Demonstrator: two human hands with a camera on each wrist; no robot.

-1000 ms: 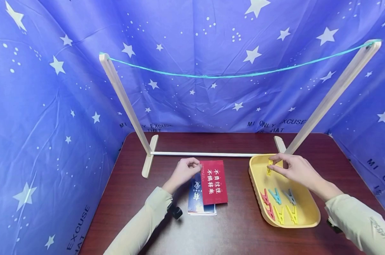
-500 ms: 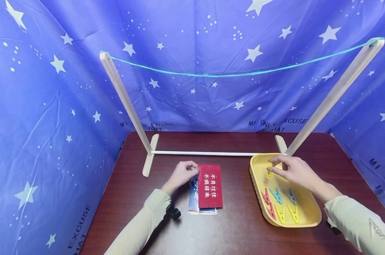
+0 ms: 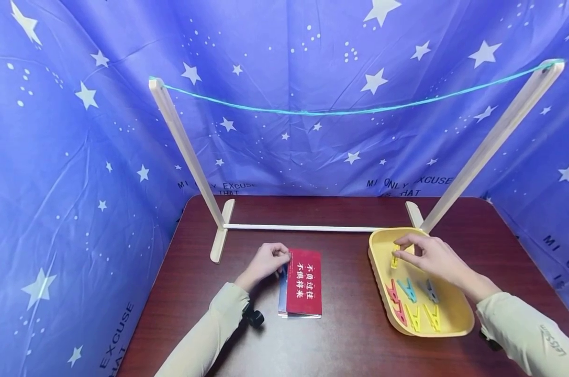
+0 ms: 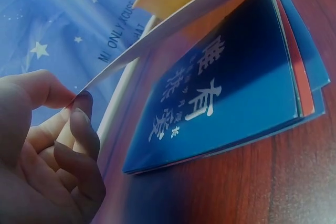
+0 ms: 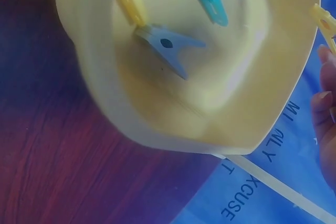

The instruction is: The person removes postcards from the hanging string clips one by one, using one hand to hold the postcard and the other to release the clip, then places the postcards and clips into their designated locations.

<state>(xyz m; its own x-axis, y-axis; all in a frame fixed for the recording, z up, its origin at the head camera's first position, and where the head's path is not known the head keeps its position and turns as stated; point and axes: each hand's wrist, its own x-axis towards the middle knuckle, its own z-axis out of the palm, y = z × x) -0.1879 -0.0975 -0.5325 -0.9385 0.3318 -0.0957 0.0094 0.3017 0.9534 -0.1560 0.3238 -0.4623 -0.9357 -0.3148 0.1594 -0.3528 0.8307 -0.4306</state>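
My left hand pinches the far left corner of a red card with white lettering. In the left wrist view that card slants up over a stack of cards, whose top one is a blue card. The red card's near end lies close over the stack. My right hand pinches a yellow clothespin above the far part of the yellow tray. Inside the tray lie several more clothespins: red, yellow, a teal clothespin and a grey-blue clothespin.
A wooden frame stands at the back, with a left post, a right post and a low white rod. A sagging teal string joins the post tops. Starry blue cloth surrounds the dark wooden table.
The left hand has moved slightly toward me and left, bringing the red card down over the blue stack. My right hand, still pinching the yellow clothespin, has shifted slightly left.
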